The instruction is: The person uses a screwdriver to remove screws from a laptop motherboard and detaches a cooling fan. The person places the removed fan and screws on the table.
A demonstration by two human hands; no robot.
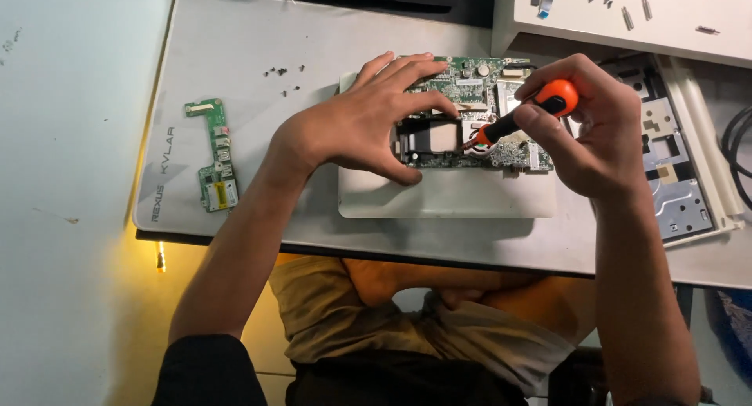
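Nearest us: our lap and both forearms reaching up over the desk (486,249) edge. On the grey mat (235,54), the white laptop base (446,196) lies flat, with the green motherboard (470,85) seated in its far half.

Left hand (356,128): fingers (407,65) spread wide, splayed over the board's left end, thumb tip down at its near edge. Bracing, not gripping.

Right hand (583,128): fingers curled tight around the orange-and-black screwdriver (521,118), thumb on the handle. Shaft slants down-left, tip touching the board near the middle, just beside the copper-coloured part.

Left of the hands, well apart: small green daughterboard (215,155) flat on the mat. Further up: loose black screws (282,73) scattered near the mat's far side.

Right: metal-backed panel (674,163) in a white frame. Far right: white tray (627,18) with small bits.
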